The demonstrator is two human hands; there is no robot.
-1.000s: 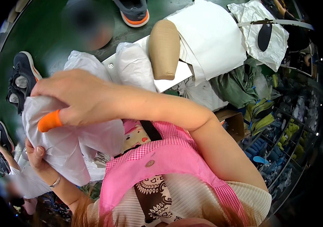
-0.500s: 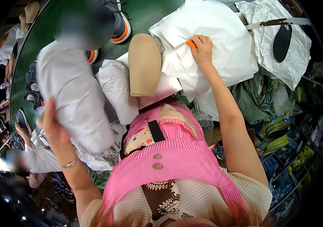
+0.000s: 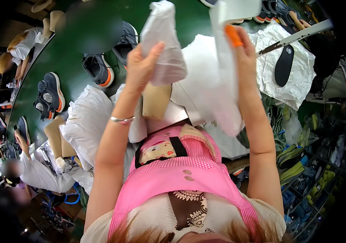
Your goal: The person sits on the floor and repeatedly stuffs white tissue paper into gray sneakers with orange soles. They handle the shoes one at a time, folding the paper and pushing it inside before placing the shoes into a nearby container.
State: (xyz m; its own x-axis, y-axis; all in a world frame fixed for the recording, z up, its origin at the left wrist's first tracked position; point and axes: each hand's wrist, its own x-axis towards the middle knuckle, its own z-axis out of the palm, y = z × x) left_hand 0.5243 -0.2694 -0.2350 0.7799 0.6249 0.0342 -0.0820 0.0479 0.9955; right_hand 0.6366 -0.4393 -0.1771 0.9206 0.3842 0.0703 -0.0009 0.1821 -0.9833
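Observation:
My left hand [image 3: 142, 67] is closed round a white paper-wrapped bundle [image 3: 165, 48], raised above the bench. What is inside the wrap is hidden. My right hand [image 3: 244, 48], an orange cover on one finger, grips a white paper sheet [image 3: 226, 93] that hangs down, smeared by motion. Below and between the hands, a tan shoe-shaped form [image 3: 156, 101] is partly covered by the bundle. Beside the hanging sheet, more white paper [image 3: 195, 60] lies on the bench. A black insole [image 3: 284, 65] rests on crumpled white paper at the right.
Grey shoes with orange soles [image 3: 51, 97] stand on the green bench [image 3: 31, 77]. Nearer on the left are a white wrapped pile [image 3: 87, 121] and tan forms [image 3: 59, 139]. A metal bar [image 3: 298, 36] crosses at the right. Racks of insoles [image 3: 292, 166] stand lower right. Other people work at far left.
My left hand has moved right and up from the white bundle at the left and now holds a smaller wrapped bundle. My right hand has lifted a sheet off the paper stack.

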